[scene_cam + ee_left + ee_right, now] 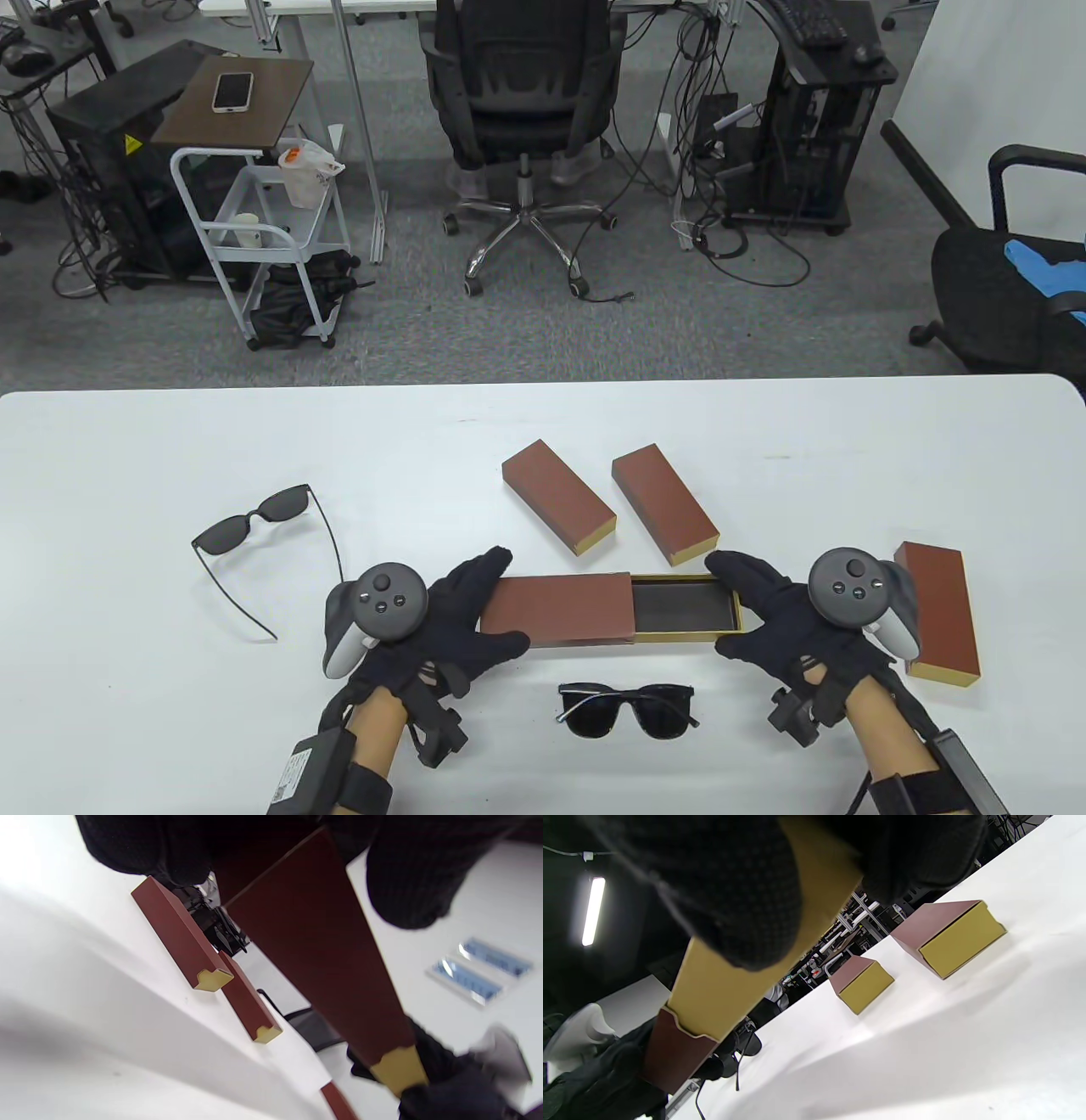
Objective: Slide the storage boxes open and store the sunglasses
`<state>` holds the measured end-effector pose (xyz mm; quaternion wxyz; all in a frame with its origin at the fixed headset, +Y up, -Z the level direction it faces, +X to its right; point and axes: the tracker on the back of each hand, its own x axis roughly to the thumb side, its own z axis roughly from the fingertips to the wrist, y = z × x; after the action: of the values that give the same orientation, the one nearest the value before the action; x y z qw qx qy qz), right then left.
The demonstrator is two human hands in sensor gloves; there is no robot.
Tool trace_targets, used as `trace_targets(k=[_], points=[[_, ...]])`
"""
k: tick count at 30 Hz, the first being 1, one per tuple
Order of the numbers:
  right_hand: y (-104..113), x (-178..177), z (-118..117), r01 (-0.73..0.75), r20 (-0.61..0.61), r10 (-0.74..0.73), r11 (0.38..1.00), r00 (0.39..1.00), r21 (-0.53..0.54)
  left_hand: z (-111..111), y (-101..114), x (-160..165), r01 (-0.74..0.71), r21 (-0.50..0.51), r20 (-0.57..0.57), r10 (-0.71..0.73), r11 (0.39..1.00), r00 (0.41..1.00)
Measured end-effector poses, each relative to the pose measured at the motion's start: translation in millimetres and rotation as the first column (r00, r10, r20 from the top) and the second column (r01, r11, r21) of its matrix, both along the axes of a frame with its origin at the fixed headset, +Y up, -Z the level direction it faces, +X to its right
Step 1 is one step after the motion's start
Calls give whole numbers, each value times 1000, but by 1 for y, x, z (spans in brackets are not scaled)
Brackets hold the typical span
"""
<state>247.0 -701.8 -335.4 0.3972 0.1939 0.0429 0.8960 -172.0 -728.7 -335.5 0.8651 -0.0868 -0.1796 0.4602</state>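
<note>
A brown storage box (pixel 560 609) lies between my hands, its gold inner tray (pixel 685 608) slid partly out to the right, showing a dark empty inside. My left hand (pixel 462 615) grips the brown sleeve (pixel 322 959) at its left end. My right hand (pixel 764 607) grips the tray's right end (pixel 746 976). Folded black sunglasses (pixel 626 709) lie just in front of the box. A second pair of sunglasses (pixel 254 531), arms open, lies to the left.
Two closed brown boxes (pixel 556 495) (pixel 664 503) lie behind the open one; they also show in the left wrist view (pixel 180 935) (pixel 248 1003) and the right wrist view (pixel 861 982) (pixel 950 935). A third closed box (pixel 937 611) lies right of my right hand. The table's far edge (pixel 543 382) runs behind.
</note>
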Motion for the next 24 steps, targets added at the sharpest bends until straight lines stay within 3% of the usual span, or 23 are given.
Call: trace_targets(k=[7,13,21,24], points=[[2,0,1,99,7,-99,995,995,-7,1,-11,-6,-285,-200,-198,246,937,949],[2,-4,2,154,0,-154,988,988,-11,2,-28,-3,-489,-434,-212,442,756,872],[-3,-9,3,154,2,-154,988,988,-20,7,-40,0,-606,-457,-327,510,651,795],[-6,-12,4,162,-3,-162,986,987,-28,7,-38,-3,-627,-423,-354,517,654,779]])
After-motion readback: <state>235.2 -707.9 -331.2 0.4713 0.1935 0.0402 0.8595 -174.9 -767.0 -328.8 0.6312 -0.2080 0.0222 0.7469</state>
